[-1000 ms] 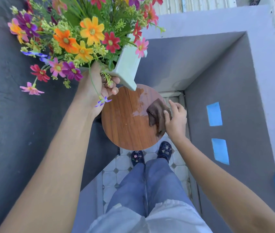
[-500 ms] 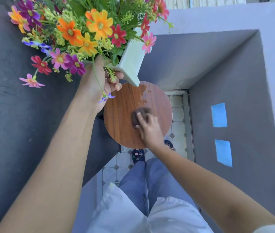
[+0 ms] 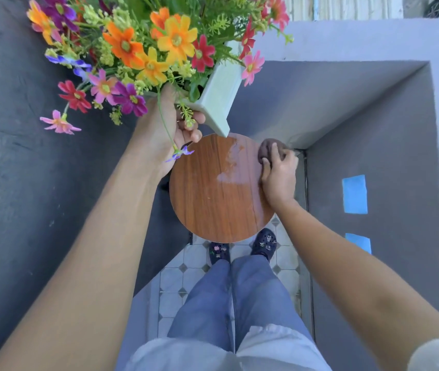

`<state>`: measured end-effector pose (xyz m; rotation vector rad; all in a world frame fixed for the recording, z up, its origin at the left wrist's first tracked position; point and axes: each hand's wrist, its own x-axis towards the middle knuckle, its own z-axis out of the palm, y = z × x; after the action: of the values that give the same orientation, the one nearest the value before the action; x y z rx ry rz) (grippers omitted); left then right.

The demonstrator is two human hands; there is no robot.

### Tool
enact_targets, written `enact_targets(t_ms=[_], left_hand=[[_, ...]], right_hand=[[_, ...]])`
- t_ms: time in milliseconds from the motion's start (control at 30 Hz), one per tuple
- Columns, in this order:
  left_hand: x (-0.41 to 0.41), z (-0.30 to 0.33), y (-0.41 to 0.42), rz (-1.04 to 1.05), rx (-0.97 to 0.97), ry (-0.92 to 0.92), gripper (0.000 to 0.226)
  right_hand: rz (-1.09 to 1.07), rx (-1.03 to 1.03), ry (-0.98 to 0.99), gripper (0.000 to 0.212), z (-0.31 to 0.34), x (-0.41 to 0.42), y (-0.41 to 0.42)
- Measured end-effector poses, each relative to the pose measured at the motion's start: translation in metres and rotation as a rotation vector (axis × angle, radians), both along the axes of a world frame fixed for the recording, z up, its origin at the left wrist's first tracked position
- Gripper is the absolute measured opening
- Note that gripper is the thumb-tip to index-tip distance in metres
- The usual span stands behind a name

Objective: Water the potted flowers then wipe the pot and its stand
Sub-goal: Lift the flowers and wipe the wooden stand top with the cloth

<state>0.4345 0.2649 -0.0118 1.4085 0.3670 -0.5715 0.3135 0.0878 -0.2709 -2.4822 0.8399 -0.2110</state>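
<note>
Stand (image 3: 213, 199): round wooden top, wet patch right of centre | Flowers (image 3: 143, 49): in pale pot (image 3: 219, 95), tilted, lifted clear above stand's far-left edge | Left hand (image 3: 170, 124): clamped on pot | Right hand (image 3: 278, 172): fingers closed over brown cloth (image 3: 268, 151) at stand's far-right rim

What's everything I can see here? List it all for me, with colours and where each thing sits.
Pale green square plastic pot: one, held tilted above the stand's far edge.
Mixed artificial-looking flowers: one bunch, orange, red, pink, purple, in the pot.
Round wooden stand top: one, reddish-brown, centre, with a wet patch.
Dark brown cloth: one, at the stand's far right edge.
Blue tape rectangles: two, on the grey wall at right.
Tiled floor: white with grey diamonds, below.
Dark clogs: two, under the stand's near edge.
Left hand: grips the pot.
Right hand: presses the cloth.
</note>
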Motion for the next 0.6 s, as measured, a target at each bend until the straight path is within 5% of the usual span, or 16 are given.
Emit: enact_targets(t_ms=[100,267,333,400,600], left_hand=[[0.006,0.001,-0.003,0.002,0.008,0.006,0.030],[0.017,0.004,-0.008,0.017,0.021,-0.010,0.030],[0.021,0.005,-0.008,0.014,0.009,-0.021,0.030],[0.024,0.005,-0.008,0.015,0.005,-0.026,0.030],[0.024,0.004,-0.006,0.017,0.020,-0.009,0.026]], right_hand=[[0.136,-0.025,-0.018,0.048,-0.002,-0.002,0.044],[0.988,-0.023,-0.085,0.064,-0.012,-0.039,0.148],[1.167,-0.051,-0.054,0.064,-0.010,-0.043,0.148],[1.082,-0.076,-0.065,0.067,-0.008,-0.025,0.119],[0.286,-0.046,-0.030,0.043,0.003,0.052,0.027]])
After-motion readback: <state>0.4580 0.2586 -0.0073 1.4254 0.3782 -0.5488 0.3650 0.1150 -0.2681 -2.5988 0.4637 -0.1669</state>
